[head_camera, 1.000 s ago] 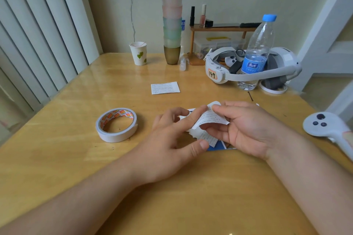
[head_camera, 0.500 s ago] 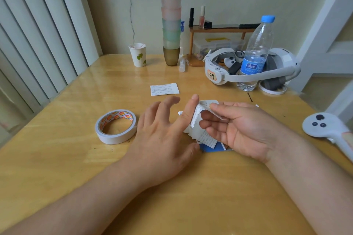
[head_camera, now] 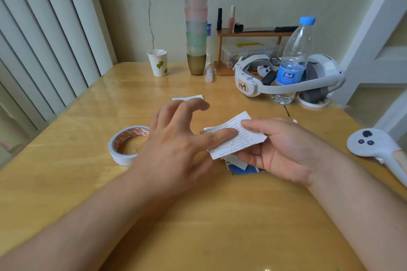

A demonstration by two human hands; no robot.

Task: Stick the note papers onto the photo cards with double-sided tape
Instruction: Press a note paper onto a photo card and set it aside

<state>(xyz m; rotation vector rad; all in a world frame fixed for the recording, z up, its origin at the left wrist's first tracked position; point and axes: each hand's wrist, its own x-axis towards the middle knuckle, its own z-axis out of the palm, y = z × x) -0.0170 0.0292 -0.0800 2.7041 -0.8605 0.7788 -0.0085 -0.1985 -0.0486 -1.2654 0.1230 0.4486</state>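
Pinching a note paper [head_camera: 236, 138], right hand [head_camera: 284, 152] holds it unattached above photo cards [head_camera: 244, 168]; left hand [head_camera: 174, 145] spread; tape roll [head_camera: 127, 144] untouched.

Just one head-mounted wide-angle cam here, looking forward and down across the counter [head_camera: 66, 182] from its near edge toward the far edge and wall. Both forearms fill the bottom, so it's pretty close in.

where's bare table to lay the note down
Bare wood: the near edge below both forearms, and the left side around the tape roll. Crowded: the back right, with headset, bottle and controller.
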